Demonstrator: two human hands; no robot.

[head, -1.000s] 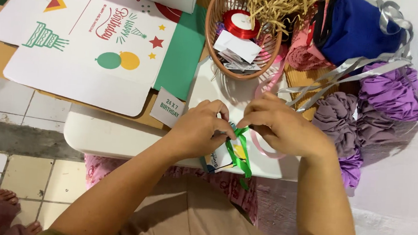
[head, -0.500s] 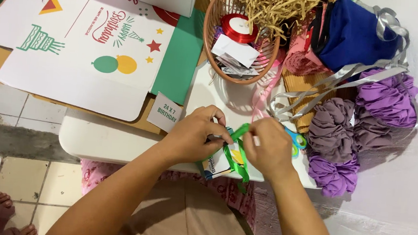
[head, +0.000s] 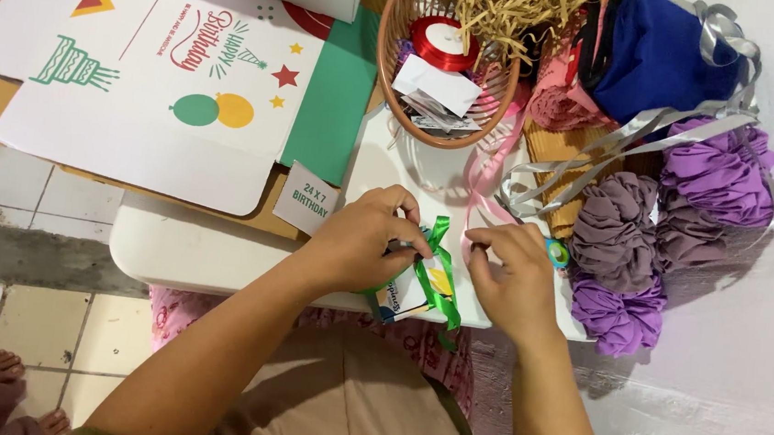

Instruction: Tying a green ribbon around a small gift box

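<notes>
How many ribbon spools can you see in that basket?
1: a red ribbon spool lies in the woven basket, beside white paper cards and under straw-coloured paper shreds. Others may be hidden beneath the shreds and cards.

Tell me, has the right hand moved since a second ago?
Yes. The right hand has drawn back from the wicker basket, toward the person, and sits at the table's near edge beside the green ribbon.

White flat printed box (head: pixel 167 90) upper left (small grey-green tag (head: pixel 304 199) at its corner)
</notes>
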